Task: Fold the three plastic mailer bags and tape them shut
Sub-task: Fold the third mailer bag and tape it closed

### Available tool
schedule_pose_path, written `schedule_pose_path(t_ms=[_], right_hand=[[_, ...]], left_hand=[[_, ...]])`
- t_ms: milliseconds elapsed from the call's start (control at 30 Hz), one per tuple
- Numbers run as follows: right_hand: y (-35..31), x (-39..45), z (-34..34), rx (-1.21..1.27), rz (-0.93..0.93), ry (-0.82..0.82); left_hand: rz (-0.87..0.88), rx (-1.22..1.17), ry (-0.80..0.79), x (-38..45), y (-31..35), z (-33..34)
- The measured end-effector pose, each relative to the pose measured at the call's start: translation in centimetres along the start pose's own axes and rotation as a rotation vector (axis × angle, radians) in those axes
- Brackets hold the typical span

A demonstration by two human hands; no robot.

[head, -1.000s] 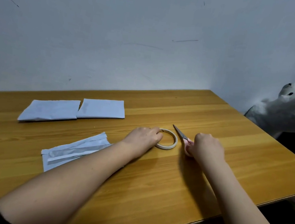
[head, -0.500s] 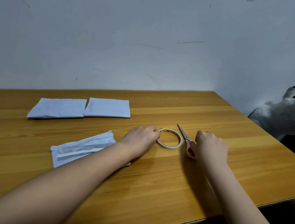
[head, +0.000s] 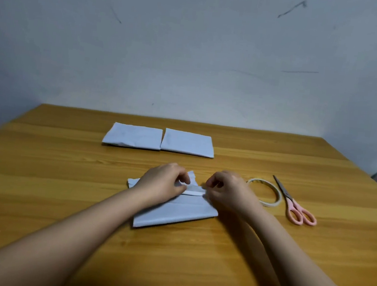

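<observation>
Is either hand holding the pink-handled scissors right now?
No, the pink-handled scissors lie untouched on the wooden table, right of both hands.

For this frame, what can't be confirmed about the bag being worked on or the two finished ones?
Head view only:
- Third bag: its top edge is covered by the left hand and right hand.
- Both hands' fingers are curled at the white strip; whether it is tape is unclear.
- Two folded bags: any tape is too small to see.
</observation>
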State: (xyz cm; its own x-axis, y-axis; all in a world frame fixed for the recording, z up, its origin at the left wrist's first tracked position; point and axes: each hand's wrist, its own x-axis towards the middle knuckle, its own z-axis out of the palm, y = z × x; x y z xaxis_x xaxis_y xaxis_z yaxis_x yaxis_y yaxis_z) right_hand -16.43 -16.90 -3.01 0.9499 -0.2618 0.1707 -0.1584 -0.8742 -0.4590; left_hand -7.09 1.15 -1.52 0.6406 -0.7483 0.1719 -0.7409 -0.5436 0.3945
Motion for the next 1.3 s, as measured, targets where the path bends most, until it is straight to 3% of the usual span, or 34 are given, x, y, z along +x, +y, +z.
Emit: schedule_pose_path(t_ms=[167, 433, 733, 967, 1300], right_hand=[[0.2, 0.3, 1.5, -0.137, -0.188, -0.052], [0.2, 0.4, 2.3, -0.417, -0.539, 0.230], [0.0, 0.4, 2.8, -0.492, -0.527, 0.287], [1.0, 0.3, 3.0, -0.612, -0.554, 0.323], [-0.2, 0.3, 2.7, -0.542, -0.538, 0.346]], left_hand=[[0.067, 0.071, -0.028, -1.3, -1.7, -0.2], [0.051, 0.044, 0.043, -1.7, -2.2, 0.3], [0.089, 0.065, 0.138, -2.4, -2.2, 0.4], [0.136, 0.103, 0.107, -2.6, -2.7, 0.5], [-0.038, -0.060, 0.088, -5.6, -5.7, -1.9]])
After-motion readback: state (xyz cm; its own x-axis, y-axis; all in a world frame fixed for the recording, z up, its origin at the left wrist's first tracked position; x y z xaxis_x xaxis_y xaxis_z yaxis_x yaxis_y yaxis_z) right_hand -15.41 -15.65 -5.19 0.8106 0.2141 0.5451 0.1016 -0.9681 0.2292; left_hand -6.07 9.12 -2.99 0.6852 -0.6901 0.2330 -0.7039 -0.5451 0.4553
